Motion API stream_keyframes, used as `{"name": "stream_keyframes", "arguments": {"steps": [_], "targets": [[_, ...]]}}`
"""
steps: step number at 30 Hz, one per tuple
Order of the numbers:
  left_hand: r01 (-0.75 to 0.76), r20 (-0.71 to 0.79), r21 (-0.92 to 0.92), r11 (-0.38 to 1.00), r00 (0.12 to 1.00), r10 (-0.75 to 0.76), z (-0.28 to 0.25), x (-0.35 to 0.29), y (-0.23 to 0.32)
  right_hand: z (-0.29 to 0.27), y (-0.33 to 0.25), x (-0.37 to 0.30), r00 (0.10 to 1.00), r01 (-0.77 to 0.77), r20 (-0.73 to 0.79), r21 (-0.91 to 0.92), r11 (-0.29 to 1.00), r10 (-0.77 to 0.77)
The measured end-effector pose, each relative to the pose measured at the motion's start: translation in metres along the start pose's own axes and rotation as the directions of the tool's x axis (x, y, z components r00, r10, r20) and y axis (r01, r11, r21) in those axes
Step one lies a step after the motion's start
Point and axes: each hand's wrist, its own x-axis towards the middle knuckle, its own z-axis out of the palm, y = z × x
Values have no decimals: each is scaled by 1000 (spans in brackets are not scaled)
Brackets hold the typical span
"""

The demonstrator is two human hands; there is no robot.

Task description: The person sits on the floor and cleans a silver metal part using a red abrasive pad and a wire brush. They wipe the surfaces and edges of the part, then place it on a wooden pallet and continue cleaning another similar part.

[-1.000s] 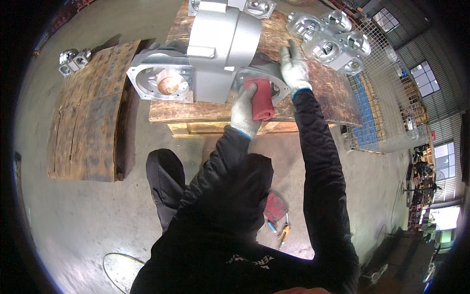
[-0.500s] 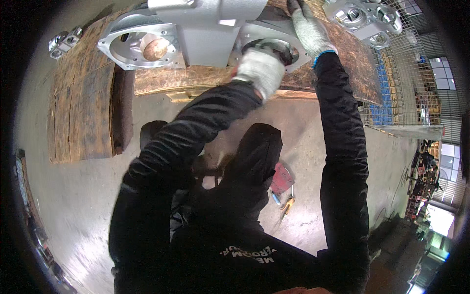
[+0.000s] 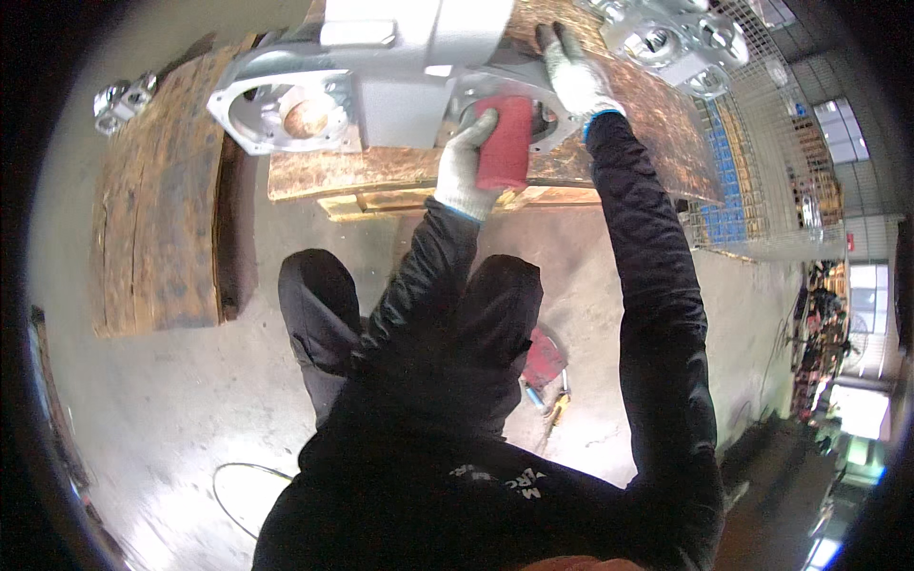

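My left hand, in a white work glove, is closed on a red rectangular abrasive pad, thumb on its upper face. The pad hangs just in front of the right round opening of a large grey metal casting, hiding part of that opening. My right hand, gloved in white with dark fingertips, lies with fingers stretched out at the right side of the casting and holds nothing. A second wide opening with a machined rim is at the casting's left end.
The casting rests on a worn wooden table. Another wooden bench stands at the left with a small metal part beyond it. More castings and a wire mesh cage are at the right. A red item and tools lie on the floor.
My left hand has come back out of the right opening and turned, bringing the red abrasive pad into full view. My right hand stays at the casting's right side. The view has shifted slightly.
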Motion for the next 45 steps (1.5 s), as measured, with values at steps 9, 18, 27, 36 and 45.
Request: {"name": "stream_keyframes", "arguments": {"steps": [9,18,27,36,45], "targets": [[-257,212,904,340,963,166,18,12,1,6,-6,1,999,-32,14,-45,998,33],[-358,-21,-159,-920,933,-359,64,13,-17,-7,1,-8,998,-17,65,-91,996,23],[-288,283,865,-412,956,-73,44,20,21,-2,-15,3,999,-40,-25,75,996,42],[-1,-100,461,887,994,53,32,-69,-6,27,51,-122,807,118,-486,691,713,337],[-206,228,974,-98,905,359,-26,-96,-45,80,14,-262,941,-171,164,985,-4,297]]}}
